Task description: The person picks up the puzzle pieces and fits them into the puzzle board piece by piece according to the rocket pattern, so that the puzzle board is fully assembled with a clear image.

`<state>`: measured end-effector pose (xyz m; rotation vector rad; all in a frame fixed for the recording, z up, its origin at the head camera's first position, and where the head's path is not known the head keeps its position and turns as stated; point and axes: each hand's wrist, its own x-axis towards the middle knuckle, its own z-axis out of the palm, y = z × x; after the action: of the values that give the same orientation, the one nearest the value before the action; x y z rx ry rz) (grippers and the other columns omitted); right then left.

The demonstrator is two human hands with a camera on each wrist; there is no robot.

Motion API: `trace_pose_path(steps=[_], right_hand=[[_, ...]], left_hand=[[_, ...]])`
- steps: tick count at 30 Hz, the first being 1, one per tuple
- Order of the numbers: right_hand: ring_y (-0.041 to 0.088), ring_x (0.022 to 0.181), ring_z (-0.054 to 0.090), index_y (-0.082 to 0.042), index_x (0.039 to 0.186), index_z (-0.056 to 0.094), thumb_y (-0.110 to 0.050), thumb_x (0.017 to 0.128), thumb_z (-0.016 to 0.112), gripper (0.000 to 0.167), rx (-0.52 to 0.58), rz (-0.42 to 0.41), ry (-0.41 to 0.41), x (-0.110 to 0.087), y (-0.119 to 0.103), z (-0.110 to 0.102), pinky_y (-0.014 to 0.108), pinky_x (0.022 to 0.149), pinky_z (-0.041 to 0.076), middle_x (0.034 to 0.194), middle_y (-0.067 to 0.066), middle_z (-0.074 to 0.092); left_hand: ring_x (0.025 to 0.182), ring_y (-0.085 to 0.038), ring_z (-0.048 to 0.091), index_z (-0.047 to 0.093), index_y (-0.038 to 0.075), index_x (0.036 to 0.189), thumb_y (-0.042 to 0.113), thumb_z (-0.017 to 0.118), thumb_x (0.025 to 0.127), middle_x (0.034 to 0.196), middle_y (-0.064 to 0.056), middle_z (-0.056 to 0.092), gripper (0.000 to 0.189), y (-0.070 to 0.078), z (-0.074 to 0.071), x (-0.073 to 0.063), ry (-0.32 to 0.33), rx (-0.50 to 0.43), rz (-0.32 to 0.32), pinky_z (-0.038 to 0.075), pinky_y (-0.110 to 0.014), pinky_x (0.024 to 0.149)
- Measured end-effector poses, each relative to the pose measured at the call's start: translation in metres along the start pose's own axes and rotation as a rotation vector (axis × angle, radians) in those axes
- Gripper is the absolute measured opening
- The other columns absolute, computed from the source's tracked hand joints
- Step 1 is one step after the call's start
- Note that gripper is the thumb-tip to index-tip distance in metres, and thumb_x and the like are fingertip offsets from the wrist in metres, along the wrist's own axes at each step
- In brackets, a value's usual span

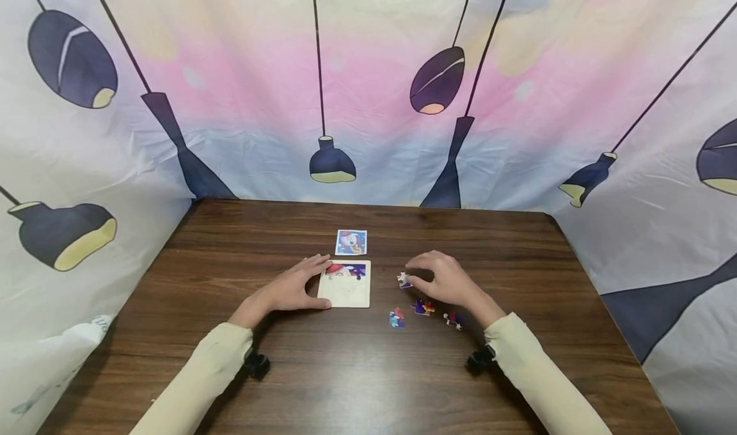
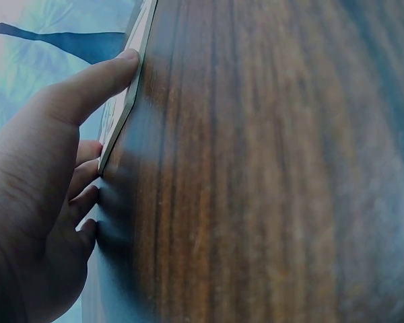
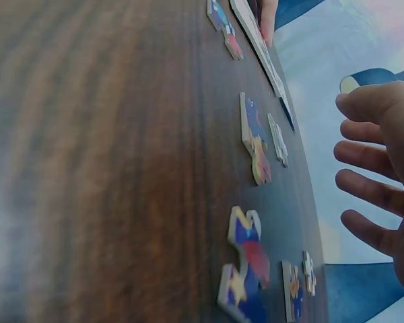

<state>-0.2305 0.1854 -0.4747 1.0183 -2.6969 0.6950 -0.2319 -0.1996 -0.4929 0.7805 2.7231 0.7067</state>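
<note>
My left hand (image 1: 290,286) rests at the left side of a pale square puzzle board (image 1: 343,293), thumb near its lower left corner and fingers at the upper left. In the left wrist view the thumb (image 2: 97,84) lies on the board's edge. Red and purple picture pieces fill the board's top strip; below it is bare. My right hand (image 1: 444,281) is raised above the table, fingers loosely bent and apart, holding nothing. By its fingertips lies a white and purple puzzle piece (image 1: 404,281). In the right wrist view several pieces, including a blue and yellow one (image 3: 254,138), lie below the hand.
A small picture card (image 1: 351,242) lies just behind the board. Nearer me are a blue and red piece (image 1: 397,318), a purple and orange piece (image 1: 423,307) and a dark piece (image 1: 453,320). The brown wooden table (image 1: 276,384) meets a printed curtain at the back.
</note>
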Motion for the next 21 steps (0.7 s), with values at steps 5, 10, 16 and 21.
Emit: trace_pose_path(steps=[5,10,16,21], right_hand=[[0.027,0.117,0.065,-0.011,0.122,0.076,-0.032,0.096,0.072,0.033,-0.027,0.013,-0.021,-0.008,0.003,-0.002,0.051,0.098,0.054,0.125,0.006,0.071],[0.028,0.119,0.065,-0.012,0.122,0.076,-0.033,0.094,0.075,0.035,-0.019,0.044,-0.039,-0.009,0.01,0.0,0.053,0.103,0.051,0.126,0.007,0.071],[0.028,0.121,0.064,-0.013,0.123,0.076,-0.035,0.093,0.076,0.037,-0.039,0.06,-0.084,-0.005,0.016,0.006,0.054,0.108,0.047,0.127,0.007,0.07],[0.029,0.123,0.063,-0.013,0.124,0.075,-0.034,0.094,0.074,0.037,-0.071,0.052,-0.122,0.0,0.018,0.011,0.057,0.113,0.041,0.128,0.007,0.07]], left_hand=[[0.155,-0.04,0.018,0.036,0.011,0.16,0.067,0.075,0.082,0.168,-0.011,0.025,0.103,0.0,-0.001,-0.001,0.001,0.001,0.007,0.021,-0.065,0.121],[0.155,-0.04,0.018,0.037,0.01,0.159,0.066,0.075,0.082,0.168,-0.011,0.026,0.102,0.001,-0.002,-0.001,0.007,-0.007,0.017,0.021,-0.064,0.121],[0.155,-0.041,0.019,0.036,0.01,0.16,0.065,0.075,0.083,0.168,-0.012,0.026,0.102,0.0,-0.002,-0.001,0.01,0.002,0.025,0.022,-0.065,0.121],[0.155,-0.041,0.018,0.036,0.011,0.16,0.066,0.075,0.083,0.168,-0.012,0.026,0.102,0.001,-0.001,-0.001,0.008,-0.006,0.023,0.021,-0.065,0.121]])
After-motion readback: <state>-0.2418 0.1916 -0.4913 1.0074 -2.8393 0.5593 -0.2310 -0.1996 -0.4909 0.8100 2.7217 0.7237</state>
